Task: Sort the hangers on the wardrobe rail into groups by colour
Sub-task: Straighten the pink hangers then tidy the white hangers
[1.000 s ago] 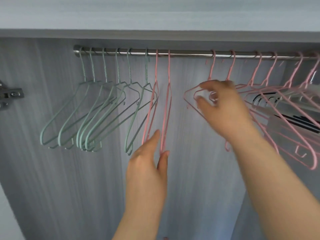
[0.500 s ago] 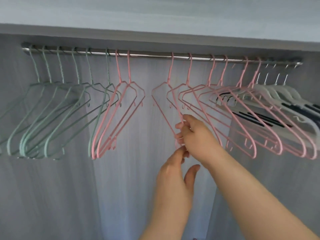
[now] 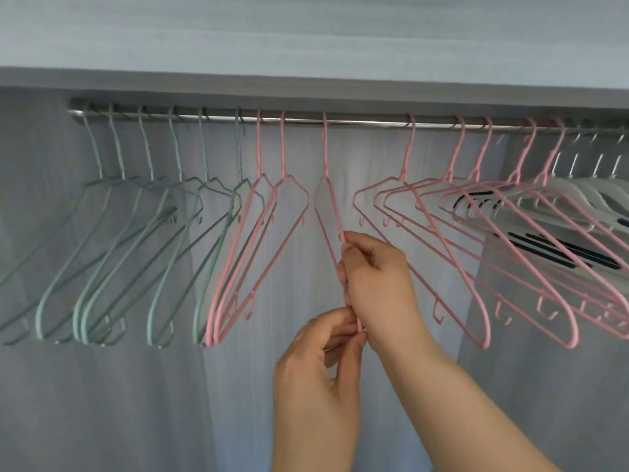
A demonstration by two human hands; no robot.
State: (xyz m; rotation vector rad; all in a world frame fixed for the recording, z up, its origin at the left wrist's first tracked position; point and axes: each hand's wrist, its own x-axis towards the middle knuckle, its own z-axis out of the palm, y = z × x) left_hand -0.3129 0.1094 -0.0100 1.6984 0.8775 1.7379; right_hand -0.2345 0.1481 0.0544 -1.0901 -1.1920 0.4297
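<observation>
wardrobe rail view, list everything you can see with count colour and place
wardrobe rail: one, silver metal, running across under the top panel
green hangers: six, pale green, grouped at the rail's left end
pink hangers: two beside the green ones, one held alone mid-rail, about five more to the right
white hangers: several, count unclear, far right end
wardrobe back panel: one, grey wood grain, behind everything
left hand: one, grip on the lone pink hanger's lower end
right hand: one, grip higher on that hanger

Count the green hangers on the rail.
6 green hangers, all bunched at the left end of the rail, left of the pink hangers. Overlap could hide another.
</observation>
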